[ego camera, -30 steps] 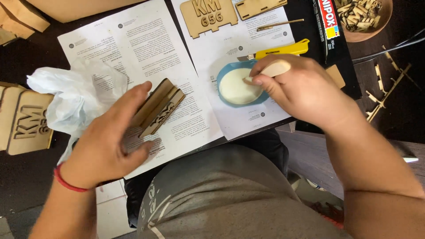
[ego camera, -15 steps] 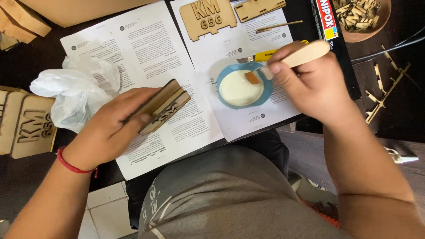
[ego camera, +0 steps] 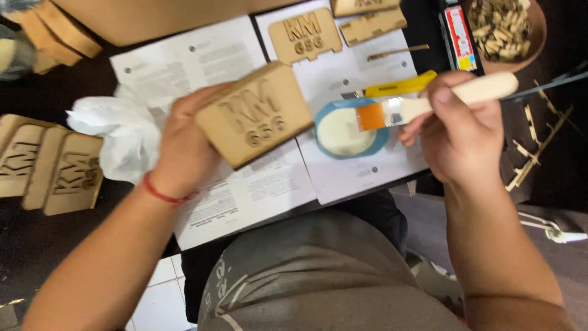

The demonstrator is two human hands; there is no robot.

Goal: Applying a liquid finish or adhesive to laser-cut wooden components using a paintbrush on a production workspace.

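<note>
Head view. Left hand [ego camera: 184, 144] clamped around the edge of a wooden plaque [ego camera: 256, 121] with cut-out characters, held tilted above the printed paper sheets [ego camera: 245, 184]. Right hand [ego camera: 462, 132] closed on the pale handle of a flat brush [ego camera: 422, 105]; orange bristles sit over a blue dish [ego camera: 349, 132] of white glue, contact not clear.

Surroundings: crumpled white plastic bag [ego camera: 119, 138] just left of the left hand. Yellow utility knife [ego camera: 401, 86] behind the dish. A second plaque [ego camera: 305, 35] lies flat on the paper farther back. More plaques stacked at far left [ego camera: 52, 168]. Bowl of small wood pieces [ego camera: 505, 30] top right; loose wooden sticks [ego camera: 539, 153] right.

Surface: dark table [ego camera: 37, 239], papers spread over it. Pale floor tiles [ego camera: 159, 294] below its edge.
</note>
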